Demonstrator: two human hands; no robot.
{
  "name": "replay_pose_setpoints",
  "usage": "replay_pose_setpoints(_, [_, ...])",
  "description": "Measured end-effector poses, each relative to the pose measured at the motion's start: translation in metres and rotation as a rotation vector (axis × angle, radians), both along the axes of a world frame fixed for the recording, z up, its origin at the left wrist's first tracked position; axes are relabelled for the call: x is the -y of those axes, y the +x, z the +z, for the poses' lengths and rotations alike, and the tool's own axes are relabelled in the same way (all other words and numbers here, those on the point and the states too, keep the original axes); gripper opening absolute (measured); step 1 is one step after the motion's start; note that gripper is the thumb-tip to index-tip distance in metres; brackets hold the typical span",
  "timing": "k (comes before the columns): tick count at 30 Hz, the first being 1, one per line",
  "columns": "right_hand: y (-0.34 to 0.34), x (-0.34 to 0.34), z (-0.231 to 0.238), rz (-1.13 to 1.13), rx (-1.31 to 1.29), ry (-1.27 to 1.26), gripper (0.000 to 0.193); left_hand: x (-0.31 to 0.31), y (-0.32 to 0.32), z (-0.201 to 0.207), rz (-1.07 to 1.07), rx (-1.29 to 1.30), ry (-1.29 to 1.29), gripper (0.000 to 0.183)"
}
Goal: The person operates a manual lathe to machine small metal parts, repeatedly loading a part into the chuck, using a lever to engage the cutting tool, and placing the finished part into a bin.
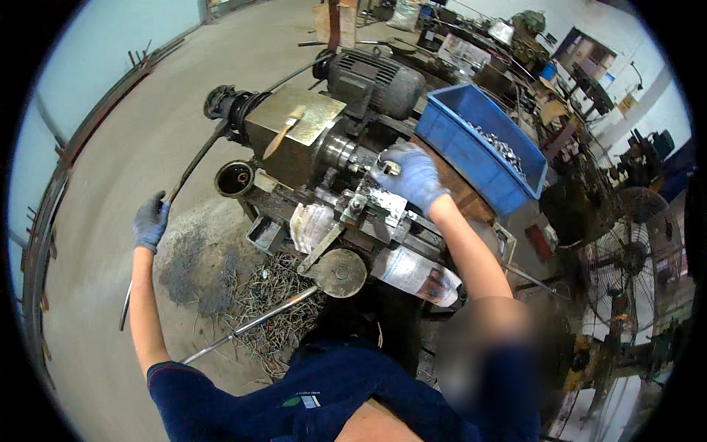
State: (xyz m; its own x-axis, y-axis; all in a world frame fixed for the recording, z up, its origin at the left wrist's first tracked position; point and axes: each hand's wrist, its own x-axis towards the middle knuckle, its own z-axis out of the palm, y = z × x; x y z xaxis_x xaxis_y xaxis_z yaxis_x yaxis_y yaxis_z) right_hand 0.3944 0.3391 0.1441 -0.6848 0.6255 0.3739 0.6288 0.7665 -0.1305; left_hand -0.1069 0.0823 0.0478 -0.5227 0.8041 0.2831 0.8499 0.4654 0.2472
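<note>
Workshop floor [191,96] | left fingers [157,202] curled round bar [197,160] | right fingers [390,182] beside chuck [339,151], grip unclear

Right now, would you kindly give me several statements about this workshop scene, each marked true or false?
1. The left hand in a blue-grey glove holds a long dark rod. True.
2. The right hand is bare. False: the right hand wears a blue glove.
3. The blue rectangular plastic bin holds small shiny metal pieces. True.
4. The wooden-handled flat brush lies in the bin. False: the brush lies on the flat brass-coloured metal top of the machine.
</note>
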Motion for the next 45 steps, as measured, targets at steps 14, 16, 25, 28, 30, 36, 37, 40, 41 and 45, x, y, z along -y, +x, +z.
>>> replay_pose_setpoints(14, [-0.084, -0.031, -0.018, -0.034, 0.683, -0.148, 0.057, 0.055, -0.053, -0.052, 0.461, 0.202, -0.295, 0.046])
replay_pose_setpoints(16, [-0.087, -0.031, -0.018, -0.029, 0.677, -0.165, 0.056, 0.06, -0.035, -0.064, 0.38, 0.153, -0.252, 0.047])
replay_pose_setpoints(25, [-0.087, -0.028, -0.021, -0.027, 0.646, -0.178, 0.051, 0.065, 0.079, -0.056, 0.231, 0.126, -0.082, 0.039])
replay_pose_setpoints(28, [-0.079, -0.021, -0.012, -0.029, 0.672, -0.138, 0.05, 0.065, 0.055, -0.079, 0.219, 0.445, 0.016, 0.032])
replay_pose_setpoints(30, [-0.063, -0.017, 0.004, -0.116, 0.592, -0.092, 0.051, 0.051, 0.046, -0.058, 0.05, 0.526, -0.093, 0.028])
replay_pose_setpoints(36, [0.048, -0.022, 0.061, -0.28, 0.292, 0.097, 0.065, 0.039, 0.017, -0.061, -0.063, 0.977, 0.011, 0.018])
replay_pose_setpoints(37, [0.073, -0.034, 0.064, -0.356, 0.249, 0.112, 0.061, 0.033, 0.017, -0.064, -0.064, 0.991, 0.029, 0.018])
replay_pose_setpoints(40, [0.134, -0.047, 0.073, -0.591, 0.169, 0.231, 0.046, 0.023, 0.014, -0.062, -0.096, 0.985, 0.01, 0.02])
replay_pose_setpoints(41, [0.156, -0.051, 0.065, -0.664, 0.098, 0.382, 0.049, 0.018, 0.017, -0.063, -0.106, 0.992, 0.045, 0.021])
replay_pose_setpoints(45, [0.213, -0.006, 0.056, -0.655, -0.112, 0.21, 0.052, 0.03, 0.026, -0.058, -0.138, 0.972, 0.152, 0.026])
